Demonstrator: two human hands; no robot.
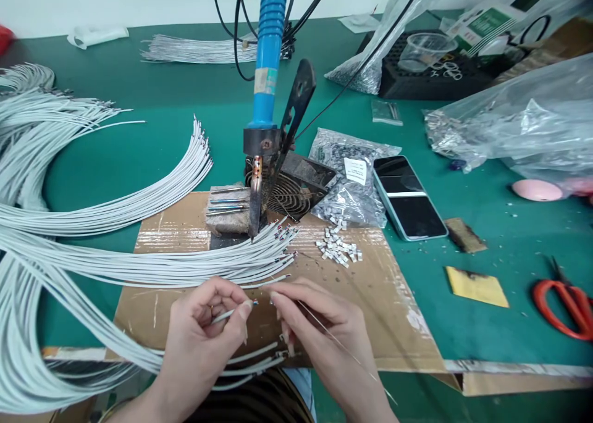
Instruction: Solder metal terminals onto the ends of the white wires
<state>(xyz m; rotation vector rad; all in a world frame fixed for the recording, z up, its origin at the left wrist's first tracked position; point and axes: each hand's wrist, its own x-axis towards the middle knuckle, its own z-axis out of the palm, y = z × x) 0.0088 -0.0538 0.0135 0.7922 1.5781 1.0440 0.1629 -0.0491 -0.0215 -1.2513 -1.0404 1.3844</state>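
My left hand [204, 336] pinches a white cable [224, 316] near its stripped end, where tiny coloured wire tips show. Just right of it, my right hand [327, 330] is closed at the fingertips, with a thin solder wire [345, 347] running back across the palm. Whether a small part is also between those fingertips I cannot make out. Above both hands, a blue-handled soldering iron [265, 99] hangs tip down over a bundle of white cables [217, 267]. More cable ends [259, 364] lie below and between the hands. Small white connectors [337, 247] are heaped on the cardboard [384, 324].
A grey block with metal rods [228, 204] and a black fan [296, 188] stand by the iron. To the right are a phone [410, 201], a yellow sponge [477, 287] and red scissors [563, 302]. Thick cable bundles [23, 312] cover the left side.
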